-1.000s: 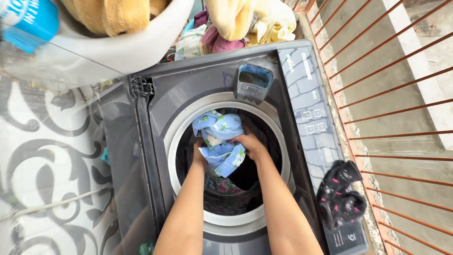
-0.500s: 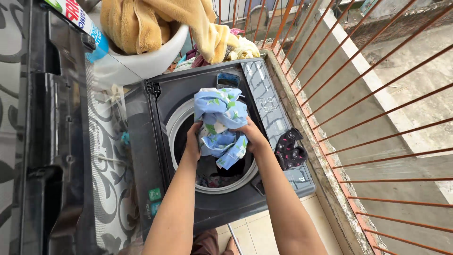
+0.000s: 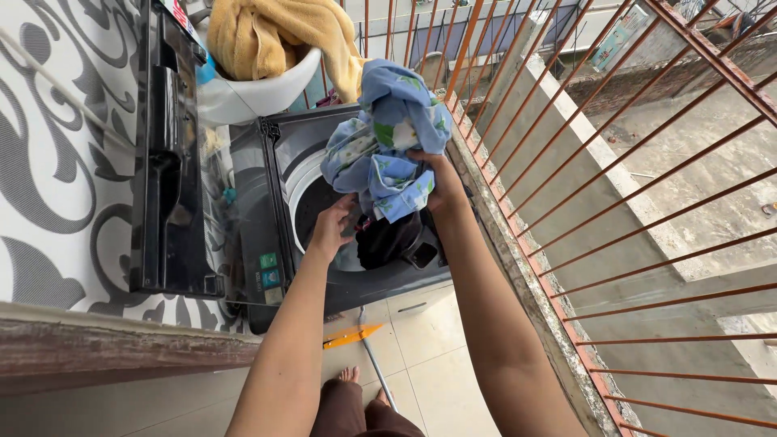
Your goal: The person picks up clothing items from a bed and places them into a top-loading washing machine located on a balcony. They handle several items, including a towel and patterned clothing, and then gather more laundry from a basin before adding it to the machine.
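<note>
My right hand (image 3: 433, 184) grips a bundled light-blue floral cloth (image 3: 390, 133) and holds it up above the open drum (image 3: 317, 212) of a grey top-loading washing machine (image 3: 279, 150). My left hand (image 3: 332, 226) holds the bundle's lower left edge over the drum. A dark garment (image 3: 390, 239) hangs under the blue cloth, over the drum's near right rim. I cannot tell whether a hand grips the dark piece.
The machine's black lid (image 3: 171, 162) stands open on the left against a patterned wall (image 3: 57, 162). A white basin (image 3: 243, 95) with a yellow towel (image 3: 267, 32) sits behind the machine. A rust-coloured railing (image 3: 566, 137) runs close on the right. An orange-headed stick (image 3: 356, 333) lies on the tiled floor (image 3: 429, 364).
Both hands lifted the blue cloth up out of the drum and toward the right. The view pulled back, showing the lid, the floor and more railing.
</note>
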